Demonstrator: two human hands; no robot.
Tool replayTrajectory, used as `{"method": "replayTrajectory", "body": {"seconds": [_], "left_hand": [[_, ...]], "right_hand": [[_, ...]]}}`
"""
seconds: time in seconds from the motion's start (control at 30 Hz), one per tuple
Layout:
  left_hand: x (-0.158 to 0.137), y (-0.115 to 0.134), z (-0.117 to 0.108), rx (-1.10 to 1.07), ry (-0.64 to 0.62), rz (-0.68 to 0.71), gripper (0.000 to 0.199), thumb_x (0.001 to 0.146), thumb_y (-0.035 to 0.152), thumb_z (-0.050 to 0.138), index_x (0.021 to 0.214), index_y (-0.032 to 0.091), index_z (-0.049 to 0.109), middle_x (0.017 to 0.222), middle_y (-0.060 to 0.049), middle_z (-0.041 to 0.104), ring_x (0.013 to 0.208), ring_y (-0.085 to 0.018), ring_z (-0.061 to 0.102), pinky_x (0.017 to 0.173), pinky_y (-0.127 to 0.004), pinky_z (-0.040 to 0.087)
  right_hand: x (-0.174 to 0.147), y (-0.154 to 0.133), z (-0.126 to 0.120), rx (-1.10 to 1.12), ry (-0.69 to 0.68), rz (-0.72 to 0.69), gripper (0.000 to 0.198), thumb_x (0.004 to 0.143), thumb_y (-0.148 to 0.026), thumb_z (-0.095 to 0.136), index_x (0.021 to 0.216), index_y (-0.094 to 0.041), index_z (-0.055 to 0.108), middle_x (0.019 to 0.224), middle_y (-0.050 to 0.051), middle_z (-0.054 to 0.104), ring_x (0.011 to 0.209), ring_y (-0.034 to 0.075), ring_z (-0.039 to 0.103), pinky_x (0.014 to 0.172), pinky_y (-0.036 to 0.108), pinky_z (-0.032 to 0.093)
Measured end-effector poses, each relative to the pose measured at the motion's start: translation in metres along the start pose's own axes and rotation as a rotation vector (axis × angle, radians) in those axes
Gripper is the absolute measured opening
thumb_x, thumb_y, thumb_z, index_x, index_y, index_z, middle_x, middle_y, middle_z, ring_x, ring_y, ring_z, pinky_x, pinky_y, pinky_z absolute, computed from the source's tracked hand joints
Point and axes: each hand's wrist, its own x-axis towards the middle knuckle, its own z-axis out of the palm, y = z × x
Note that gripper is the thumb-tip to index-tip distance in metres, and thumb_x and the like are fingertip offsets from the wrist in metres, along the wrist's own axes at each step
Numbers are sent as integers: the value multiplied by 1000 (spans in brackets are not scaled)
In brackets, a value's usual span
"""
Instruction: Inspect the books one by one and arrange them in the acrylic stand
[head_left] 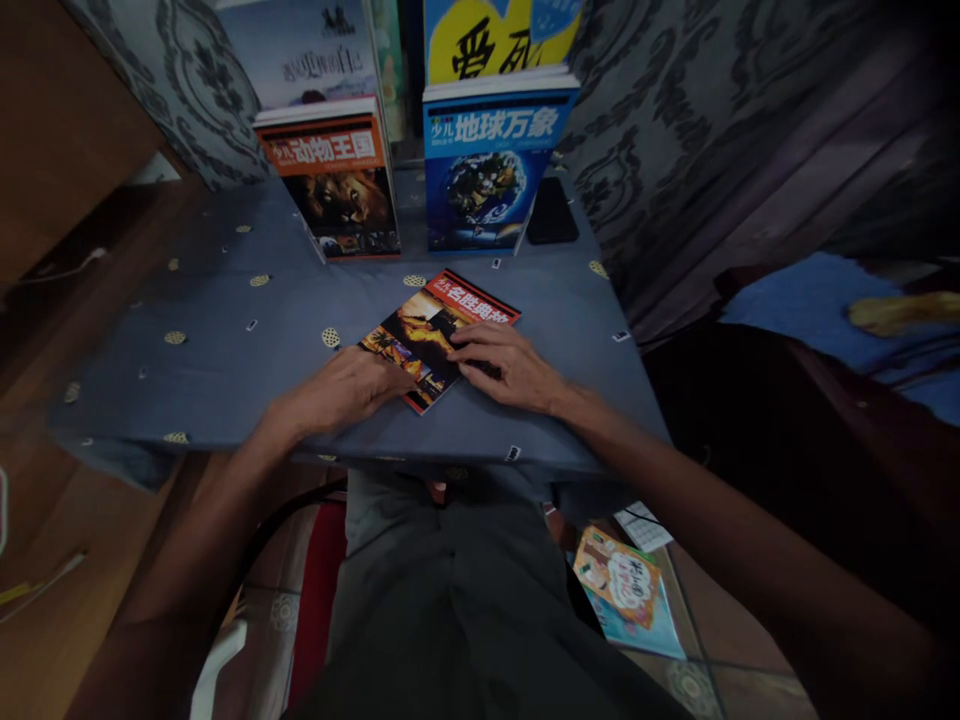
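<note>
A thin book (427,325) with an orange title band and dark photo cover lies tilted on the cloth-covered table in front of me. My left hand (349,388) closes on its near left edge, the fingers pressed together and reaching onto the cover. The thumb's grip underneath is hidden. From the other side, my right hand (510,368) rests on the right part of the cover with its fingers stretched out and somewhat apart, hiding part of the title and picture.
An orange lion-cover book (345,190) and a blue globe-cover book (487,180) stand upright at the back, with taller books behind each. Beside the blue one lies a black phone (553,212). More books (626,585) lie on the floor at the right, below the table edge.
</note>
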Motion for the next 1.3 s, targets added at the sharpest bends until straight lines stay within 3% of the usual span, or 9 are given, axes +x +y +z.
{"method": "replayTrajectory", "body": {"seconds": [0.1,0.37,0.47,0.6,0.77,0.87,0.97,1.17,1.3], "left_hand": [[-2,1,1,-13,-7,-26,33,104,36,42,111,26,73,107,-4,77,101,-21,70,89,-29,49],[-7,-11,6,-157,113,-81,30,101,38,49,101,25,76,96,-3,78,85,-19,71,80,-26,49],[4,-21,8,-177,227,-148,29,99,34,49,102,24,76,99,-3,78,87,-19,71,81,-27,50],[34,-36,14,-32,436,-385,32,97,27,49,119,20,71,119,-9,75,106,-24,69,92,-31,49],[77,-51,17,-39,368,-546,35,97,34,51,122,16,68,107,-12,76,101,-27,69,87,-33,49],[97,-59,16,-210,392,-602,34,95,43,53,91,15,72,88,-10,74,87,-25,66,78,-31,46],[109,-64,17,-396,434,-588,44,95,45,48,64,16,62,63,-4,62,72,-20,58,66,-28,41],[103,-59,18,-537,537,-492,49,94,51,43,63,17,57,61,0,57,65,-16,53,58,-25,39],[81,-57,20,-917,707,-425,58,84,71,54,74,15,66,66,-1,64,65,-16,58,62,-26,46]], "right_hand": [[0,-12,2,-27,-8,-17,28,97,-28,54,112,-19,75,124,14,72,120,28,64,105,51,49],[-7,-89,27,-163,-183,-93,37,102,-29,52,134,-14,64,138,14,66,133,23,59,115,47,44],[-9,-92,33,-190,-147,-78,32,103,-25,52,131,-19,66,135,9,69,131,21,61,114,45,45],[-10,-88,36,-199,-94,-73,30,102,-24,54,128,-17,67,133,10,71,131,22,60,112,45,47],[-9,-95,35,-194,-86,-31,27,103,-23,51,123,-18,69,131,10,71,128,22,62,112,45,46],[-7,-100,31,-154,-81,-7,25,103,-22,52,120,-19,70,127,9,73,125,22,63,110,43,46],[-5,-101,28,-99,-69,27,23,101,-24,57,118,-18,70,123,9,74,123,21,63,107,42,47],[2,-90,31,-5,-61,86,9,96,-24,67,102,-21,73,110,6,74,109,21,65,102,43,48],[9,-86,30,-48,1,112,7,91,-16,70,95,-21,72,99,5,69,98,21,63,92,39,54]]}}
